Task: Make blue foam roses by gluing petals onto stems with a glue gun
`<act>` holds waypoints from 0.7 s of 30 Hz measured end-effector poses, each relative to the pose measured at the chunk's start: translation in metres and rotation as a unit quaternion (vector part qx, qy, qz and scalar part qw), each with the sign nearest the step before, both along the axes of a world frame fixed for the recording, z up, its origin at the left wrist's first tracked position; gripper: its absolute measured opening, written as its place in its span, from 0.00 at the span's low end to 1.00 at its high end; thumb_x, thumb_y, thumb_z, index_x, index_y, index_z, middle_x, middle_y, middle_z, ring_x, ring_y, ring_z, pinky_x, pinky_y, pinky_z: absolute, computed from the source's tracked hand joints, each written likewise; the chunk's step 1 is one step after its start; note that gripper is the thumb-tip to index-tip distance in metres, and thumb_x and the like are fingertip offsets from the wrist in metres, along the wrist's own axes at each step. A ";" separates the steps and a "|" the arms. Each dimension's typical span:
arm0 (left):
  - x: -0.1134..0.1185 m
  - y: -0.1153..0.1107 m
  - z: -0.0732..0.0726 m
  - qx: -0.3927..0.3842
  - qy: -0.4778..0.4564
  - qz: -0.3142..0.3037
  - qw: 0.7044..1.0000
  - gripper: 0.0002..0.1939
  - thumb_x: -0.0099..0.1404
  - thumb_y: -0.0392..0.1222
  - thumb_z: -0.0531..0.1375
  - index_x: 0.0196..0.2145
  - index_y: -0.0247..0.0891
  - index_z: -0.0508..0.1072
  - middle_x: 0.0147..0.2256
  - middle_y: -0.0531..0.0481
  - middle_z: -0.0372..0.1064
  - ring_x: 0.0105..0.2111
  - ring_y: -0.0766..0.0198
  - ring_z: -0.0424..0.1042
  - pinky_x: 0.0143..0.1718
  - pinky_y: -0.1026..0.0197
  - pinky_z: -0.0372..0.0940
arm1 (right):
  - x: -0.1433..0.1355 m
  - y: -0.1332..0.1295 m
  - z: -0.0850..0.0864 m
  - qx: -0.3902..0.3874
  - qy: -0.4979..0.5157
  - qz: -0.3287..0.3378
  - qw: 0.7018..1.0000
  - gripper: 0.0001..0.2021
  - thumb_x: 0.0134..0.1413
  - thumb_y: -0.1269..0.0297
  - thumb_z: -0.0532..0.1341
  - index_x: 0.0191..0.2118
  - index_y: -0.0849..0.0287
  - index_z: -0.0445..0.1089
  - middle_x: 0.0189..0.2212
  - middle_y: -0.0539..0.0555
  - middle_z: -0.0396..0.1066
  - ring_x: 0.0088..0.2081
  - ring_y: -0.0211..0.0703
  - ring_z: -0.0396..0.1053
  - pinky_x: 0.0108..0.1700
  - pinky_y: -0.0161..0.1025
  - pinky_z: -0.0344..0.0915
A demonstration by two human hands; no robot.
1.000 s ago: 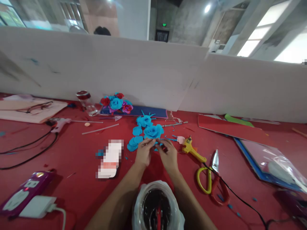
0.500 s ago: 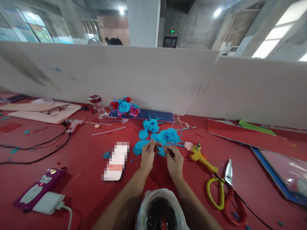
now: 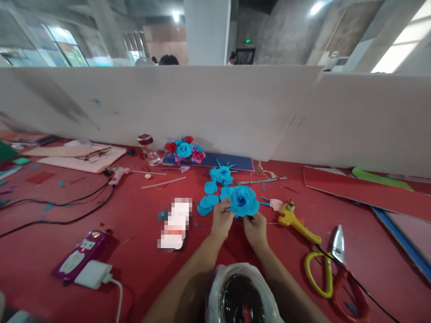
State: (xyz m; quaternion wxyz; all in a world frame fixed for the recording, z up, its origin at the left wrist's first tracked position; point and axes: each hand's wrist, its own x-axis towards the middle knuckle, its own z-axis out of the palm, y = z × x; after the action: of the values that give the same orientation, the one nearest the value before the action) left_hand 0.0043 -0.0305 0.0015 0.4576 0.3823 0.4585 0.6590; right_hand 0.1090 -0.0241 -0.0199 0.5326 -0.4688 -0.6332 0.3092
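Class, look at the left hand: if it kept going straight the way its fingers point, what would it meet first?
The left hand points up and away, probably meeting the loose blue petals first, though depth is unclear.

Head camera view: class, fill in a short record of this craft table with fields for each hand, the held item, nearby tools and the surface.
Left hand: left hand grips the blue paper flower from its left side
Right hand: right hand holds the same flower from below
Loose pieces: blue petals lying left of the flower
Tools to the right: yellow glue gun; scissors
Behind: flower bouquet against the white board
Surface: red table
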 end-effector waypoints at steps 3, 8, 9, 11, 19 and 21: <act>-0.002 0.002 0.000 -0.015 -0.028 0.020 0.999 0.13 0.50 0.47 0.67 0.17 0.38 0.73 0.19 0.54 0.65 0.26 0.64 0.64 0.32 0.59 0.63 | 0.000 -0.001 0.003 0.008 -0.019 0.019 1.000 0.10 0.53 0.60 0.58 0.27 0.59 0.72 0.23 0.51 0.71 0.26 0.41 0.66 0.30 0.36 0.64; -0.012 0.004 0.006 0.008 -0.077 0.063 0.995 0.10 0.52 0.46 0.66 0.20 0.39 0.76 0.24 0.50 0.72 0.33 0.59 0.71 0.41 0.57 0.65 | 0.001 -0.001 0.005 -0.003 -0.059 0.031 0.998 0.13 0.56 0.55 0.59 0.31 0.58 0.75 0.25 0.52 0.73 0.25 0.40 0.66 0.31 0.36 0.63; -0.014 0.004 0.007 0.018 -0.076 0.081 0.994 0.10 0.53 0.46 0.65 0.19 0.39 0.76 0.24 0.50 0.73 0.33 0.59 0.72 0.42 0.57 0.65 | 0.001 -0.001 0.004 -0.012 -0.063 0.019 0.998 0.14 0.56 0.53 0.59 0.31 0.58 0.74 0.23 0.50 0.71 0.24 0.39 0.64 0.29 0.35 0.61; -0.018 0.005 0.007 0.024 -0.059 0.104 0.992 0.09 0.53 0.44 0.65 0.19 0.39 0.76 0.25 0.51 0.73 0.33 0.60 0.72 0.42 0.57 0.65 | 0.003 -0.001 0.003 -0.024 -0.056 -0.015 0.998 0.16 0.57 0.51 0.58 0.29 0.59 0.71 0.19 0.48 0.66 0.22 0.37 0.60 0.26 0.34 0.57; -0.013 0.006 -0.004 0.011 0.017 0.070 0.997 0.06 0.52 0.41 0.65 0.20 0.40 0.75 0.22 0.54 0.69 0.28 0.62 0.66 0.34 0.60 0.63 | 0.002 -0.001 -0.001 0.003 -0.042 -0.076 0.996 0.16 0.59 0.53 0.55 0.26 0.58 0.64 0.18 0.45 0.58 0.21 0.35 0.55 0.25 0.33 0.54; -0.012 0.006 -0.006 0.029 0.031 0.068 0.997 0.06 0.53 0.40 0.65 0.20 0.39 0.75 0.25 0.53 0.70 0.29 0.63 0.65 0.34 0.61 0.62 | 0.001 0.001 -0.001 0.028 -0.043 -0.065 0.997 0.11 0.58 0.57 0.56 0.30 0.58 0.67 0.23 0.49 0.66 0.25 0.38 0.61 0.29 0.34 0.59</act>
State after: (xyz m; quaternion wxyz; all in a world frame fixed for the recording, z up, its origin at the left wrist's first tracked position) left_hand -0.0078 -0.0247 -0.0048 0.3859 0.3838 0.4782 0.6893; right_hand 0.1098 -0.0235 -0.0210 0.5373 -0.5065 -0.6319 0.2355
